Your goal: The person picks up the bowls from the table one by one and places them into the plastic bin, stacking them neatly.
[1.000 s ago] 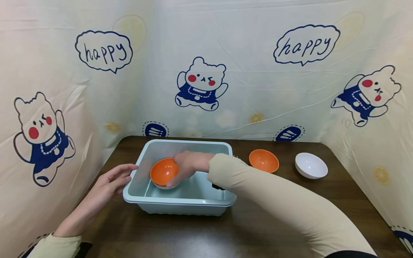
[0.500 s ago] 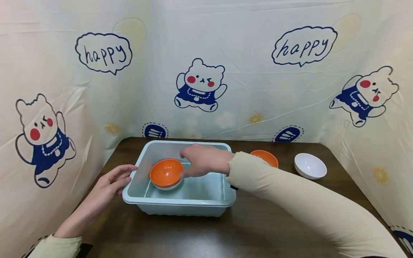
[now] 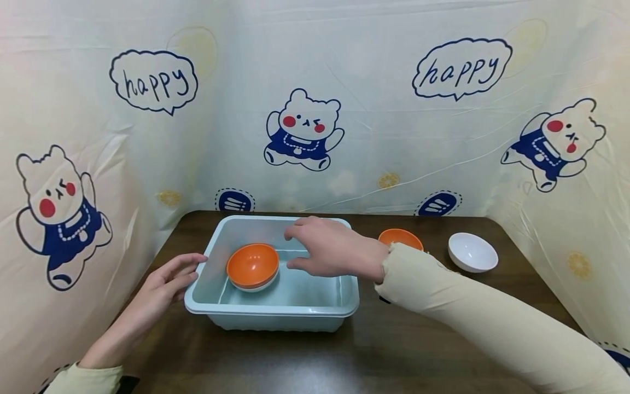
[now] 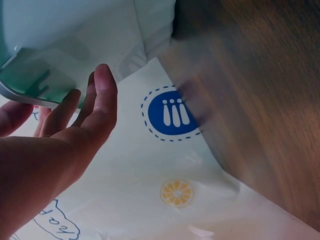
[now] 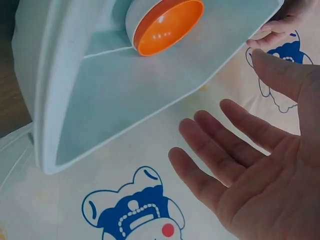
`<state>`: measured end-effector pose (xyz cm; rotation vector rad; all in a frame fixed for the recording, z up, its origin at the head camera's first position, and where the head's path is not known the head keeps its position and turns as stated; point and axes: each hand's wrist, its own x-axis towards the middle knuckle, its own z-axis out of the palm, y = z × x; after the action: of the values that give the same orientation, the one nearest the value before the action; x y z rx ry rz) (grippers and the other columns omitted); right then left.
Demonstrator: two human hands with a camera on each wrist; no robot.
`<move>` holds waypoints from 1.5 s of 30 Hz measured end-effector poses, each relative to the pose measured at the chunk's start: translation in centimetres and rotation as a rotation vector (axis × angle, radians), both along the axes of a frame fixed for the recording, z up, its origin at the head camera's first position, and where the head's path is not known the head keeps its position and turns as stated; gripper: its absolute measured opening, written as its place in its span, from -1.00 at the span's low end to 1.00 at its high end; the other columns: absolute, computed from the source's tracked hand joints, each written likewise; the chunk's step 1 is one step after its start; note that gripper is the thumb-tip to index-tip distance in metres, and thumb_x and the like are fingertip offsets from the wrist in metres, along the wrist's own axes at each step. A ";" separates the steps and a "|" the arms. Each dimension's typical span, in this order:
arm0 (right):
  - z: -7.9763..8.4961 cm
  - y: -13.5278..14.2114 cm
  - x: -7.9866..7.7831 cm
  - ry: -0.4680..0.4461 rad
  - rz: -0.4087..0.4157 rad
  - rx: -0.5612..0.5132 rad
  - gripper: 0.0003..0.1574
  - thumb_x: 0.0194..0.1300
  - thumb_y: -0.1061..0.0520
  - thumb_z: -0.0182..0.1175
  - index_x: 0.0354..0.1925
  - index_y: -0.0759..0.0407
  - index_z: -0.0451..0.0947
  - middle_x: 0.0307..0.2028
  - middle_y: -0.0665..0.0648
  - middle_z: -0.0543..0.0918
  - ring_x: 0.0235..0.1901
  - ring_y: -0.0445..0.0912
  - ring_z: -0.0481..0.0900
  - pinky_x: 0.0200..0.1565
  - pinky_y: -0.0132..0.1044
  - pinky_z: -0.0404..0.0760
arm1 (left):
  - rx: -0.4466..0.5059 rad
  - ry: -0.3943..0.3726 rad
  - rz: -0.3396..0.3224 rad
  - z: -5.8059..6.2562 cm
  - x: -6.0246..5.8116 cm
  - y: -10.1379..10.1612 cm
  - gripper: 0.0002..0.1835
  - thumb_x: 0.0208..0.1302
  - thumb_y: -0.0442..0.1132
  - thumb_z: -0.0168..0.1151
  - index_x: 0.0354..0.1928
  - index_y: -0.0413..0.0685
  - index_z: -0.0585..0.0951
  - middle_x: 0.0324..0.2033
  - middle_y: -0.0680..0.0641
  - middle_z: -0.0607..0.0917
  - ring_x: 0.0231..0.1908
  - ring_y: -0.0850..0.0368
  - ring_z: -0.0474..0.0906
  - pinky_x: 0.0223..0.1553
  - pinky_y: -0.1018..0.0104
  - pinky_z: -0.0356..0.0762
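A pale blue-green plastic basin (image 3: 275,310) stands on the dark wooden table. Inside it, at the left, an orange bowl (image 3: 252,266) sits nested in a white bowl (image 3: 256,287), of which only the lower edge shows. My left hand (image 3: 169,279) is at the basin's left side, its fingertips touching the rim from outside. In the left wrist view its fingers (image 4: 102,95) lie loosely bent along the outer wall. Above the basin's right half my right hand (image 3: 334,249) hovers with thumb and fingers spread, holding nothing. The right wrist view shows its extended fingers (image 5: 215,160) apart from the bowls.
To the right of the basin on the table (image 3: 418,350) are another orange bowl (image 3: 400,237), partly hidden behind my right sleeve, and a white bowl (image 3: 472,253) farther right. A printed cloth (image 3: 374,109) with bears hangs around the back and sides.
My right hand has let go of the orange bowl, now resting in the basin, and moved right, away from it. The left hand stays at the rim.
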<state>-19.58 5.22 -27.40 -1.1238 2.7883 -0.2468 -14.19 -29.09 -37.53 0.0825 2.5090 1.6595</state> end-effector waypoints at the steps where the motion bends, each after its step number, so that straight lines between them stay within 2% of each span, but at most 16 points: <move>1: 0.0 0.3 0.2 0.012 -0.004 -0.014 -0.36 0.42 -0.20 0.38 0.34 0.01 0.59 0.22 0.03 0.64 0.11 -0.09 0.58 0.13 -0.19 0.61 | 0.004 0.001 0.000 0.0 0.0 0.0 -0.52 0.70 -0.15 -0.02 0.49 -0.21 0.35 0.45 -0.41 0.37 0.03 0.20 0.57 -0.10 0.25 0.67; 8: -0.6 2.9 1.7 0.062 -0.011 -0.165 -0.41 0.46 -0.23 0.33 0.30 0.01 0.62 0.21 0.00 0.67 0.18 -0.08 0.57 0.20 -0.12 0.57 | -0.002 -0.005 0.001 0.2 -0.1 0.1 -0.52 0.70 -0.13 -0.02 0.49 -0.19 0.35 0.47 -0.40 0.35 0.05 0.21 0.57 -0.09 0.25 0.67; 16: -1.5 5.4 2.9 0.174 0.017 -0.336 -0.53 0.43 -0.08 0.40 0.20 0.07 0.66 0.12 0.02 0.68 0.14 -0.07 0.58 0.13 -0.15 0.62 | -0.021 -0.002 0.010 0.5 -0.2 0.1 -0.52 0.70 -0.13 -0.03 0.49 -0.18 0.35 0.46 -0.40 0.36 0.02 0.13 0.57 -0.13 0.23 0.66; 21: -1.6 6.8 3.6 0.218 -0.020 -0.390 -0.57 0.39 -0.04 0.44 0.15 0.07 0.68 0.11 0.03 0.68 0.16 -0.05 0.58 0.16 -0.11 0.61 | -0.034 -0.014 0.010 0.4 -0.2 0.1 -0.51 0.70 -0.11 -0.03 0.50 -0.18 0.34 0.48 -0.40 0.33 0.08 0.06 0.54 -0.11 0.24 0.65; 28: -3.0 8.8 4.6 0.250 -0.059 -0.501 -0.53 0.34 0.01 0.50 0.14 0.11 0.67 0.11 0.02 0.65 0.17 -0.09 0.54 0.16 -0.14 0.61 | -0.014 -0.009 0.014 0.0 0.0 -0.2 -0.51 0.70 -0.11 -0.03 0.49 -0.18 0.35 0.47 -0.39 0.34 -0.01 0.21 0.55 -0.15 0.25 0.63; 31: -3.8 9.6 5.0 0.252 -0.092 -0.552 -0.51 0.33 0.03 0.50 0.16 0.11 0.66 0.13 0.01 0.64 0.18 -0.09 0.53 0.16 -0.12 0.62 | -0.016 -0.010 0.014 0.0 0.1 -0.2 -0.51 0.70 -0.10 -0.03 0.49 -0.17 0.35 0.47 -0.38 0.34 -0.02 0.20 0.55 -0.16 0.25 0.61; 38: -5.0 11.5 6.0 0.282 -0.159 -0.577 -0.55 0.31 0.05 0.51 0.13 0.06 0.67 0.11 -0.03 0.65 0.15 -0.09 0.54 0.15 -0.08 0.58 | -0.022 -0.025 0.016 0.0 0.1 -0.1 -0.51 0.71 -0.11 -0.04 0.50 -0.18 0.34 0.48 -0.39 0.33 0.00 0.18 0.54 -0.15 0.24 0.61; 45: -6.3 13.1 6.6 0.280 -0.206 -0.604 -0.55 0.29 0.08 0.52 0.12 -0.02 0.66 0.09 -0.10 0.63 0.14 -0.17 0.53 0.13 -0.18 0.58 | -0.026 -0.029 0.013 0.0 0.0 0.0 -0.51 0.70 -0.10 -0.03 0.51 -0.16 0.34 0.48 -0.38 0.33 0.03 0.19 0.54 -0.13 0.23 0.62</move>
<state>-12.98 18.34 -33.68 -1.0244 3.1810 -1.0921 -14.17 -29.11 -37.53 0.0393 2.5146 1.6211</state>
